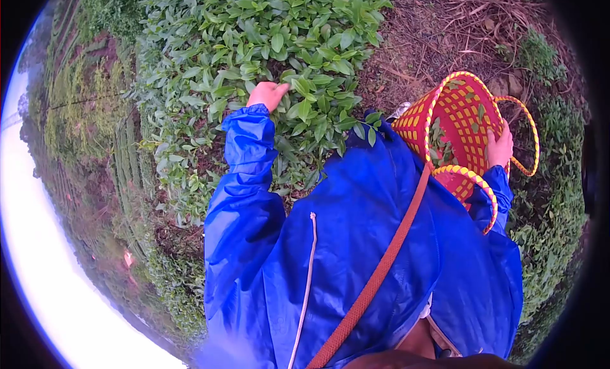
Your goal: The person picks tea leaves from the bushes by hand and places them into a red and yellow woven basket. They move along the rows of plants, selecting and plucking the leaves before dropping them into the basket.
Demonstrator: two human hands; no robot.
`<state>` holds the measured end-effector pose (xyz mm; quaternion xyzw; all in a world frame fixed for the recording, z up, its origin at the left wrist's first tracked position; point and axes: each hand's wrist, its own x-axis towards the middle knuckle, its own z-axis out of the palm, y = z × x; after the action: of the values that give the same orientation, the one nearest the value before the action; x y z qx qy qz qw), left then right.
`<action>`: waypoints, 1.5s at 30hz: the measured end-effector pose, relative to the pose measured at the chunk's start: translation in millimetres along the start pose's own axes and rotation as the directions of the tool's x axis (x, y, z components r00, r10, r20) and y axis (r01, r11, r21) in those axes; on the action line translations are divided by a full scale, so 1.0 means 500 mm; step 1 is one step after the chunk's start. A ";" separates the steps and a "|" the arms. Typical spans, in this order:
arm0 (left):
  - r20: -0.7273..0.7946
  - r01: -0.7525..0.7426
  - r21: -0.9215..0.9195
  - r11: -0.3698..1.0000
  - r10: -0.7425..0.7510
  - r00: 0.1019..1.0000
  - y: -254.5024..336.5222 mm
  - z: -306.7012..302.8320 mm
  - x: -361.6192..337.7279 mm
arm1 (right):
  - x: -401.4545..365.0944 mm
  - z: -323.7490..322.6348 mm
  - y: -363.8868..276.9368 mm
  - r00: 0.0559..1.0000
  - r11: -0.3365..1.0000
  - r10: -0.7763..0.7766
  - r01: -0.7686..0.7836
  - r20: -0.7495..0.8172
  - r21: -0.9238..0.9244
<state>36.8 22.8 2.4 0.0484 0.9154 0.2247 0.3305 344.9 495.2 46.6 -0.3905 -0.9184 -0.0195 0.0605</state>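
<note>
My left hand [267, 94] reaches out into a green tea bush [254, 45], fingers bent down among the leaves; whether it holds any leaf is hidden. My right hand [499, 147] grips the rim of a red and yellow woven basket [464, 115] at my right side. Several picked green leaves [438, 146] lie inside the basket. I wear a blue jacket [356, 242] with a red strap [381, 267] running across it.
Bare brown soil with dry twigs [445, 26] lies beyond the basket. Low green weeds [546, 197] grow on the right. More rows of bushes [82, 115] run down the slope on the left.
</note>
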 end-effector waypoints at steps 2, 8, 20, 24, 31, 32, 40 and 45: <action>-0.051 -0.081 -0.025 0.996 0.079 0.996 -0.024 0.019 0.007 | -0.006 -0.002 0.004 0.999 0.999 0.036 -0.036 0.021 -0.008; -0.442 -0.382 -0.615 0.690 0.100 0.892 -0.004 0.023 -0.033 | -0.013 0.003 0.019 0.996 0.996 0.084 -0.084 0.021 -0.027; 0.154 -0.058 -0.329 0.943 0.115 0.981 0.058 0.048 -0.079 | -0.002 0.005 0.005 0.999 0.999 0.045 -0.045 0.030 -0.003; 0.176 -0.204 -0.025 0.979 0.205 0.963 0.036 0.076 -0.096 | -0.001 0.018 0.015 1.000 1.000 0.030 -0.030 0.006 -0.004; -0.293 -0.285 -0.079 0.955 0.251 0.923 0.054 0.069 -0.137 | 0.011 0.007 0.016 0.998 0.998 0.062 -0.062 0.007 -0.014; -0.348 -0.353 -0.195 0.915 0.272 0.897 0.048 0.071 -0.136 | 0.012 0.008 0.014 0.998 0.997 0.070 -0.070 0.006 -0.016; -0.579 -0.552 -0.527 0.646 0.203 0.789 0.121 -0.054 -0.187 | 0.004 0.011 0.026 0.996 0.997 0.064 -0.062 0.062 -0.039; -0.376 -0.384 -0.683 0.621 0.152 0.914 0.070 -0.036 -0.126 | 0.020 0.009 0.019 1.000 1.000 0.012 -0.012 0.017 -0.004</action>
<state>72.3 32.1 66.9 0.0140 0.7618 0.6301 0.1494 344.3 509.4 43.4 -0.3962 -0.9165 -0.0173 0.0521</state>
